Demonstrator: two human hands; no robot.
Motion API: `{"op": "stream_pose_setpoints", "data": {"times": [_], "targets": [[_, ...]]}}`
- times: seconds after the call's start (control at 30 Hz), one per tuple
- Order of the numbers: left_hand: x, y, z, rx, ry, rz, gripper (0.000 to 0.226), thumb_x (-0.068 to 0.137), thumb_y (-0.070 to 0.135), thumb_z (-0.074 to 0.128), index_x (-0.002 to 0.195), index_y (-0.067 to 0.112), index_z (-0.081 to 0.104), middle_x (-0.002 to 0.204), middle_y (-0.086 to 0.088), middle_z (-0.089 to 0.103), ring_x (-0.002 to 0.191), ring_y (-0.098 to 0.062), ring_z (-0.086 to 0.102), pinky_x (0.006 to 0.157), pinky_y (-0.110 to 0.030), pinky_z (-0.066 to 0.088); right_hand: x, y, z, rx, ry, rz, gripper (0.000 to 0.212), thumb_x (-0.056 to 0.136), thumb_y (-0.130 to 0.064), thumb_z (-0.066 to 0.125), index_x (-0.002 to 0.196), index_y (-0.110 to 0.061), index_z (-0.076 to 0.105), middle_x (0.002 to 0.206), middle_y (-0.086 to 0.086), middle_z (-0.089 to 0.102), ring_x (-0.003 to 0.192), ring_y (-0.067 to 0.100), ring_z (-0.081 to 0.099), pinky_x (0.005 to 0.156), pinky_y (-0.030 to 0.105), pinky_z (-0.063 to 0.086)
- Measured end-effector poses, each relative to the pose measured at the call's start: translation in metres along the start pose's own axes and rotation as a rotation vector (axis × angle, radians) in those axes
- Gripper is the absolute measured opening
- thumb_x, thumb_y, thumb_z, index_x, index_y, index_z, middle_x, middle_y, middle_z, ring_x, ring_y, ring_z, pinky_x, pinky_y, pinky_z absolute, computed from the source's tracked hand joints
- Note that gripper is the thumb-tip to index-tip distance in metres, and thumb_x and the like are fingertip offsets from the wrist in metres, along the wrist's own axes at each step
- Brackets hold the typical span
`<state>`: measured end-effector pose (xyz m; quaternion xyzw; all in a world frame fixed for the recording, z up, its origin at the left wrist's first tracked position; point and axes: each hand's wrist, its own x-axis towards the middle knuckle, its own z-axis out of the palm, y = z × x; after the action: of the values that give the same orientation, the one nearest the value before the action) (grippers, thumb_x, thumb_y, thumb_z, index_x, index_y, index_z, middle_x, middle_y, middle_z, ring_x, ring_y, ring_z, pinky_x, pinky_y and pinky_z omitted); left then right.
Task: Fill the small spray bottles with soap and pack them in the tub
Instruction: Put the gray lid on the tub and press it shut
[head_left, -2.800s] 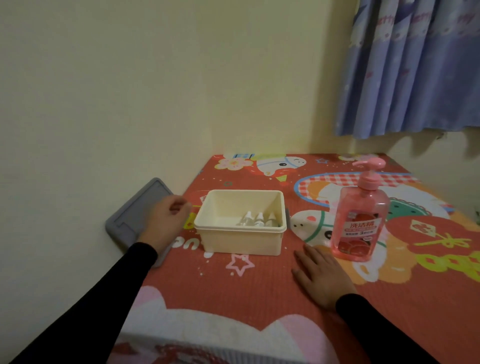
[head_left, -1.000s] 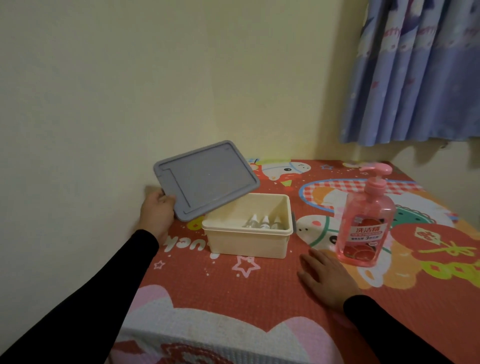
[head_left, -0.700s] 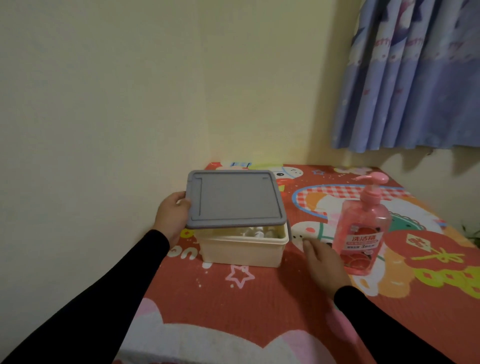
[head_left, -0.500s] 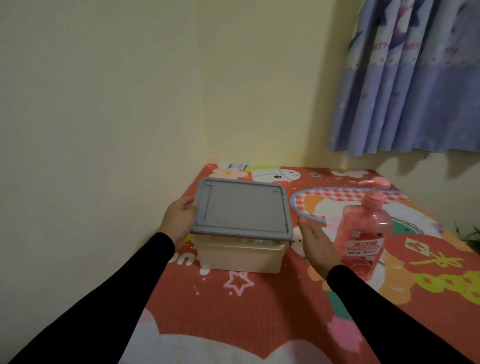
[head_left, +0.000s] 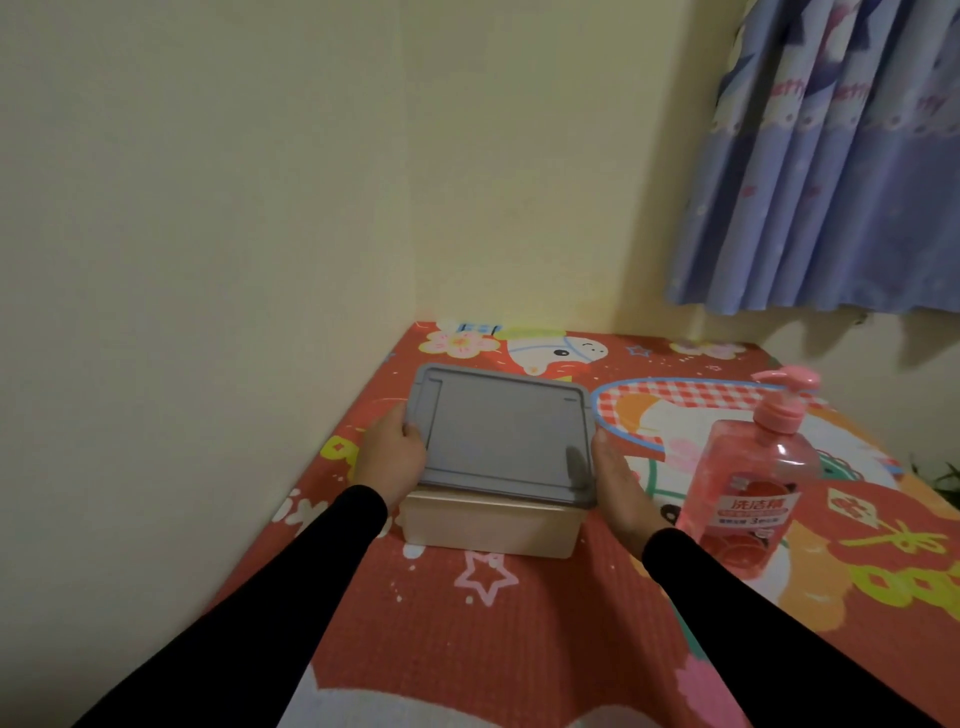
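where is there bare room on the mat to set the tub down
Open mat in front of the tub, between the two sleeves. More behind the tub toward the wall. Crowded on the right: the right hand sits between the lid and the soap bottle.

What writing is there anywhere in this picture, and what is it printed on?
"洗洁精": large white characters on the red label of the pink pump bottle.
"3": a numeral in the smaller line beneath it; the rest of that line is too blurred to read.
Curtain: pink lettering along its upper band, too blurred to read.
Table cover: yellow-green characters at the right edge, cut off and unreadable.
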<state>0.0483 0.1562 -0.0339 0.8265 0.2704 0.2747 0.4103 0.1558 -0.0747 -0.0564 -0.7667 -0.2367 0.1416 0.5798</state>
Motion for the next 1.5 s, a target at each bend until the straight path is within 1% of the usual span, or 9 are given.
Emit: {"op": "stream_pose_setpoints", "data": {"times": [0.1,0.23,0.47,0.53,0.6,0.67,0.77,1.23,1.5], "targets": [[-0.001,-0.006,0.002,0.020,-0.023,-0.032,0.035,0.091,0.005,0.037,0.118,0.011,0.059,0.112,-0.013,0.064,0.100,-0.034,0.059,0.087,-0.046,0.052,-0.001,-0.003,0.001,-0.039,0.000,-0.023,0.052,0.101,-0.049,0.013,0.149,-0.031,0.023,0.137,-0.020,0.025,0.134,-0.001,0.023,0.111,0.021,0.014],[-0.003,-0.009,0.005,-0.015,-0.074,-0.066,0.040,0.093,0.004,0.035,0.123,0.015,0.058,0.113,-0.010,0.064,0.098,-0.031,0.061,0.083,-0.039,0.053,0.008,0.007,0.002,-0.126,0.004,0.017,0.060,0.100,-0.052,0.012,0.153,-0.024,0.017,0.159,-0.009,0.013,0.145,0.004,0.012,0.120,0.028,0.007],[0.001,-0.019,0.010,0.028,-0.137,-0.130,0.033,0.097,0.007,0.032,0.124,0.011,0.053,0.114,-0.011,0.060,0.094,-0.027,0.057,0.071,-0.032,0.044,0.014,0.008,0.005,-0.279,0.015,0.002,0.065,0.099,-0.054,0.017,0.155,-0.021,0.011,0.162,-0.006,0.005,0.148,0.008,0.004,0.118,0.026,0.002],[0.004,-0.020,0.010,0.112,-0.150,-0.090,0.037,0.097,0.007,0.034,0.131,0.010,0.048,0.121,-0.014,0.057,0.100,-0.029,0.055,0.076,-0.034,0.043,0.018,0.008,0.003,-0.411,0.020,-0.053,0.064,0.101,-0.051,0.021,0.155,-0.019,0.008,0.163,-0.004,0.000,0.148,0.009,-0.002,0.120,0.028,0.000],[0.010,-0.022,0.010,0.342,-0.153,0.038,0.045,0.098,0.012,0.036,0.143,0.009,0.037,0.140,-0.018,0.045,0.120,-0.035,0.047,0.095,-0.040,0.041,0.021,0.008,-0.001,-0.601,-0.003,-0.132,0.064,0.101,-0.049,0.024,0.154,-0.020,0.006,0.162,-0.001,-0.006,0.149,0.012,-0.007,0.122,0.034,0.000],[0.013,-0.020,0.011,0.590,-0.184,0.169,0.052,0.102,0.029,0.030,0.152,0.013,0.023,0.158,-0.014,0.023,0.142,-0.034,0.025,0.115,-0.044,0.023,0.026,0.006,-0.005,-0.815,-0.072,-0.188,0.065,0.100,-0.051,0.024,0.154,-0.021,0.005,0.162,0.000,-0.008,0.149,0.016,-0.010,0.122,0.038,0.000],[0.016,-0.018,0.010,0.747,-0.331,0.168,0.060,0.101,0.051,0.015,0.155,0.025,0.012,0.164,-0.003,-0.001,0.149,-0.029,0.002,0.119,-0.047,0.004,0.028,0.000,-0.007,-0.955,-0.161,-0.205,0.067,0.100,-0.053,0.024,0.155,-0.020,0.004,0.161,-0.001,-0.009,0.148,0.018,-0.013,0.122,0.037,-0.004],[0.016,-0.008,0.005,0.736,-0.474,0.145,0.070,0.096,0.062,0.025,0.155,0.027,0.013,0.163,0.000,-0.010,0.149,-0.026,0.011,0.119,-0.039,0.014,0.023,-0.010,-0.003,-0.849,-0.181,-0.072,0.064,0.097,-0.056,0.034,0.153,-0.028,0.020,0.163,0.000,-0.005,0.149,0.020,0.010,0.117,0.031,0.013],[0.021,-0.015,0.006,0.728,-0.508,0.110,0.073,0.093,0.067,0.021,0.155,0.029,0.009,0.162,0.004,-0.016,0.149,-0.028,0.013,0.119,-0.042,0.016,0.023,-0.013,-0.003,-0.908,-0.223,-0.023,0.072,0.091,-0.069,0.021,0.152,-0.029,0.022,0.163,0.000,-0.002,0.149,0.021,0.009,0.119,0.034,0.013]]}}
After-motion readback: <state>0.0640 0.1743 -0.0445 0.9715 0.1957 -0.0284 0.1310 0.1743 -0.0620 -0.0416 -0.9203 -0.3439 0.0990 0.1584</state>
